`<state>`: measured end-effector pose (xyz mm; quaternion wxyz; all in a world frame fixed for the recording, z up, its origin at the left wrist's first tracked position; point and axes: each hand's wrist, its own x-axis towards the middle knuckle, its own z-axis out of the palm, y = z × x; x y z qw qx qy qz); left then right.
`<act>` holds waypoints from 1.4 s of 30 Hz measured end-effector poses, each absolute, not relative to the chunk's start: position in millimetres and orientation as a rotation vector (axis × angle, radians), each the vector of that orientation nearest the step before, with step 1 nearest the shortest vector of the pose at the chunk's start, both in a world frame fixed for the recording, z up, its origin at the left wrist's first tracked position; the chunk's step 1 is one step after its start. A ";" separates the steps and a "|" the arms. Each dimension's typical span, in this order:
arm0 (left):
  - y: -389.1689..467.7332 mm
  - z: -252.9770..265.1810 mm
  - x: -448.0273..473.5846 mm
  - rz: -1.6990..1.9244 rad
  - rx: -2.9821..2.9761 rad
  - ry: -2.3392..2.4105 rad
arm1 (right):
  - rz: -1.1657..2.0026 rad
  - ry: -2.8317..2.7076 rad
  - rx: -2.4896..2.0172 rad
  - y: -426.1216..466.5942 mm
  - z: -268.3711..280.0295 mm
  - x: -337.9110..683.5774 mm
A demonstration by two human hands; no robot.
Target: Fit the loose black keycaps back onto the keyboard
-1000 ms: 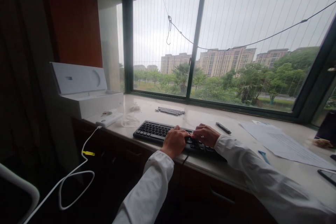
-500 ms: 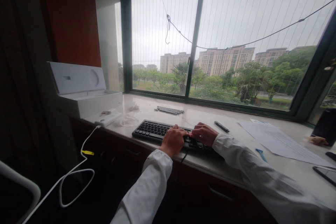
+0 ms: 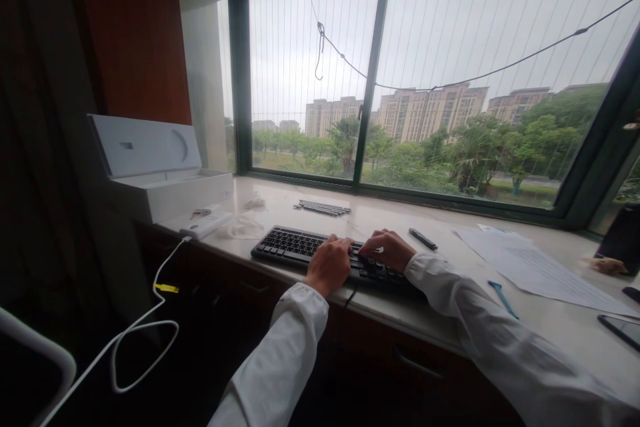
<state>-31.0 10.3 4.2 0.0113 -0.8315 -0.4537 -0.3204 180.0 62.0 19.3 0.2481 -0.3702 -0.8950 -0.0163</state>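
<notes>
While both hands are at work near the front edge of the tabletop [image 3: 375,215], the dark keyboard [image 3: 290,245] lies flat beneath them, its left portion exposed. The left hand [image 3: 329,265] rests over the middle of the keyboard, fingers bent toward the keys. The right hand [image 3: 391,250] arches over the section just right of it, fingers curled and pointing down. Whether either hand's fingers are closed on anything cannot be told, as the knuckles cover the tips. Behind the keyboard, well apart, lies a group of dark strips [image 3: 323,208]. A slim black object [image 3: 423,239] lies beyond the right wrist; a blue tool [image 3: 503,299] lies between the right sleeve [image 3: 450,287] and printed papers [image 3: 540,270]. At left stands an open white box [image 3: 193,197].
</notes>
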 end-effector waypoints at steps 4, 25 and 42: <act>10.6 4.6 -31.1 -1.014 -2.598 -1.417 | -0.028 -2.426 -1.021 62.2 22.0 177.2; 14.1 -1.3 -32.2 -0.972 -2.615 -1.276 | 0.302 -2.355 -1.041 67.7 14.1 182.1; 16.9 0.1 -34.2 -0.918 -2.652 -1.323 | 0.300 -2.322 -1.182 54.6 22.8 164.7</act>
